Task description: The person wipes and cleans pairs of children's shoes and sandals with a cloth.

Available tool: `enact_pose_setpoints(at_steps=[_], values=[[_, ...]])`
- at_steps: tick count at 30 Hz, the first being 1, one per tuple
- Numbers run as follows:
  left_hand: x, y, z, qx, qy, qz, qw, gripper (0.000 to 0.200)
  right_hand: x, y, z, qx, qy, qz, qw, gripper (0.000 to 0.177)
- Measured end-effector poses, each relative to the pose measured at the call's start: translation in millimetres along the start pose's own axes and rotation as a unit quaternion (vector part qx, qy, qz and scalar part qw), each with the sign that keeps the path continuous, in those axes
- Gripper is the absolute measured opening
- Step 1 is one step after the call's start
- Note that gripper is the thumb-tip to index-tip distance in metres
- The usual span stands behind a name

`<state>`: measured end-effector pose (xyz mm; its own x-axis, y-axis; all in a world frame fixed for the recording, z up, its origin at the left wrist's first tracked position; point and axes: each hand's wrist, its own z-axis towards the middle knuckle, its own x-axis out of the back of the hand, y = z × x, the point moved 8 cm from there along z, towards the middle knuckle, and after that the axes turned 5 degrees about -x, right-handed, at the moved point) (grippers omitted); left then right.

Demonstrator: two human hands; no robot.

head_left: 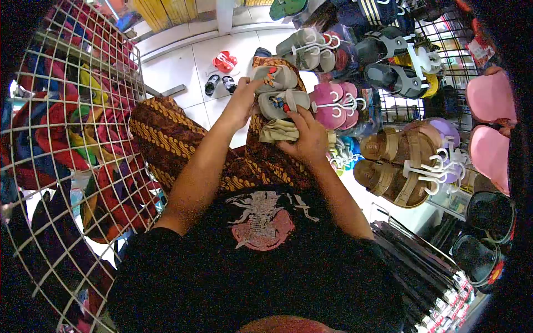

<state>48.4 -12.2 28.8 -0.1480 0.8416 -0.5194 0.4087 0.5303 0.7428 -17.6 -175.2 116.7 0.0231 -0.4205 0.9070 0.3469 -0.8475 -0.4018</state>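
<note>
The person sits with both hands raised over a knee in batik trousers (166, 139), working a small stack of grey sandals (284, 101). The left hand (240, 105) lies against the far end of the stack with its fingers bent. Its palm faces away, so I cannot tell whether it grips or only touches. The right hand (306, 140) has its fingers curled round the near end, closed on the stack and on an olive sandal (277, 132) beneath, which is mostly hidden. Prints on the straps are too small to read.

A wire rack (66, 139) of flip-flops crowds in at the left. Hung pink sandals (333, 105) and brown sandals (397, 166) press close at the right. The only open room is the white tiled floor (177, 69) ahead, where a red pair (224, 61) lies.
</note>
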Motion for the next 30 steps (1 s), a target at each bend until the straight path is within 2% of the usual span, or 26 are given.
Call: enact_pose_setpoints(at_steps=[2, 5, 6, 8, 10, 12, 15, 18, 21, 24, 30], values=[[-3, 5, -1, -0.062, -0.042, 0.110, 0.991, 0.049, -2, 2, 1, -0.008, -0.008, 0.002, 1.000, 0.077], [-9, 11, -6, -0.064, -0.064, 0.164, 0.982, 0.054, -4, 4, 0, -0.018, -0.009, -0.021, 1.000, 0.079], [-11, 12, -7, -0.050, -0.063, 0.164, 0.983, 0.056, -4, 5, 0, -0.016, -0.006, -0.017, 1.000, 0.080], [-11, 7, -5, -0.096, -0.103, 0.155, 0.978, 0.056, -4, 6, -1, -0.013, -0.002, -0.008, 1.000, 0.081], [-11, 1, -2, -0.081, -0.115, 0.125, 0.982, 0.057, -5, 8, -2, -0.005, 0.014, -0.003, 1.000, 0.082], [-10, -6, 1, -0.005, -0.099, 0.076, 0.992, 0.058, -6, 9, -2, -0.007, 0.018, -0.002, 1.000, 0.082], [-20, -4, -10, 0.038, -0.084, 0.013, 0.996, 0.058, -4, 8, 1, -0.024, 0.003, -0.005, 1.000, 0.081], [-14, -15, 1, 0.025, -0.112, 0.040, 0.993, 0.044, -3, 9, 2, -0.033, -0.004, 0.003, 0.999, 0.082], [-18, -10, -6, 0.042, -0.110, 0.004, 0.993, 0.057, -2, 9, 4, -0.028, 0.001, 0.010, 1.000, 0.082], [-14, -13, 2, 0.023, -0.124, 0.029, 0.992, 0.059, 1, 9, 4, -0.033, 0.006, 0.018, 0.999, 0.083], [-14, -19, 4, 0.015, -0.164, 0.001, 0.986, 0.062, -7, 16, 4, -0.050, 0.002, 0.013, 0.999, 0.086]])
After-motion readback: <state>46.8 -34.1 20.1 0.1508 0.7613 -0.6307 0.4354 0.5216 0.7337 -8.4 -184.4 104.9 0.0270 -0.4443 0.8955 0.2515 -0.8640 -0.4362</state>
